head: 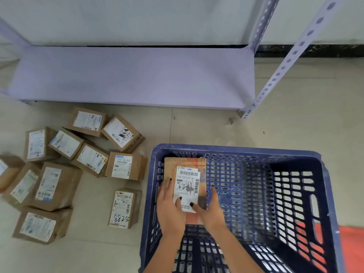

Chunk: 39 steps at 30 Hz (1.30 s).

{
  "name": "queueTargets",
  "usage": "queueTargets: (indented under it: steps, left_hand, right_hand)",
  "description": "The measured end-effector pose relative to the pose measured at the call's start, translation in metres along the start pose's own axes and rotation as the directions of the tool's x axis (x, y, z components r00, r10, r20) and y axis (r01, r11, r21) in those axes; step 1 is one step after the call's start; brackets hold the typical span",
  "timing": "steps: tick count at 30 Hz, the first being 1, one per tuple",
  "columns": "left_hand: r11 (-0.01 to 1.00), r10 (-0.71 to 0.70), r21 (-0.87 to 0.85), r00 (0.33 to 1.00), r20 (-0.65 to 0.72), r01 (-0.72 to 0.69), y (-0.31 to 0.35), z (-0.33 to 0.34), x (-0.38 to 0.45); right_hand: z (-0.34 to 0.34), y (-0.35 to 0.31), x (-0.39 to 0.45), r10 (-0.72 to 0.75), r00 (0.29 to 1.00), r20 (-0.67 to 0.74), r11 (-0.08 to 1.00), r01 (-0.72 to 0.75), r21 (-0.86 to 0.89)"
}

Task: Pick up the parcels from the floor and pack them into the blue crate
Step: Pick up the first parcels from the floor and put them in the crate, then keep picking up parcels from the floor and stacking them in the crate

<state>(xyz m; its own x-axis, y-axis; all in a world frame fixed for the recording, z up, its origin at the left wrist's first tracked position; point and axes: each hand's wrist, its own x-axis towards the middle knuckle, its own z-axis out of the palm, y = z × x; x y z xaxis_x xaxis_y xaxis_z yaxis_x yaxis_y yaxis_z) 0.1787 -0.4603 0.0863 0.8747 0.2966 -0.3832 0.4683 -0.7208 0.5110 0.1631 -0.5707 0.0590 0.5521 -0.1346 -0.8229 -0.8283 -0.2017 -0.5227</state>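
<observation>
Gripping one parcel (188,182) — left hand (170,208), right hand (209,209) — against blue crate (246,149) left wall (right side open).

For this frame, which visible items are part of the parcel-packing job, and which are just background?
Part of the job:
- blue crate
- parcel inside the crate, gripped by left hand and right hand
- loose parcels on the floor, including the one marked 8825

Background:
- lilac metal shelf
- red mat beside the crate
</observation>
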Motion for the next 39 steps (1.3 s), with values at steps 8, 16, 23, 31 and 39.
queueTargets:
  steps: [8, 16, 23, 31, 39]
  left_hand:
    - [0.964, -0.149, -0.188, 0.967, 0.205, 0.189, 0.046, -0.106, -0.052]
    - [0.857, -0.305, -0.359, 0.925, 0.225, 0.370, 0.031, -0.212, -0.083]
    - [0.905, -0.299, -0.245, 0.930, 0.215, 0.347, -0.065, -0.315, -0.061]
    - [0.870, -0.410, -0.205, 0.889, 0.205, 0.448, -0.246, -0.445, 0.048]
    - [0.970, -0.143, -0.125, 0.907, 0.396, 0.207, -0.330, -0.480, 0.133]
  right_hand:
    - [-0.014, -0.085, -0.104, -0.113, 0.994, 0.014, 0.977, 0.113, -0.180]
    - [0.065, -0.159, -0.212, -0.166, 0.964, 0.208, 0.936, 0.221, -0.274]
    - [0.169, -0.190, -0.236, -0.122, 0.959, 0.256, 0.921, 0.206, -0.332]
    - [0.357, -0.223, -0.224, -0.104, 0.969, 0.225, 0.964, 0.154, -0.219]
    - [0.495, -0.225, -0.196, -0.041, 0.997, 0.071, 0.993, 0.049, -0.108]
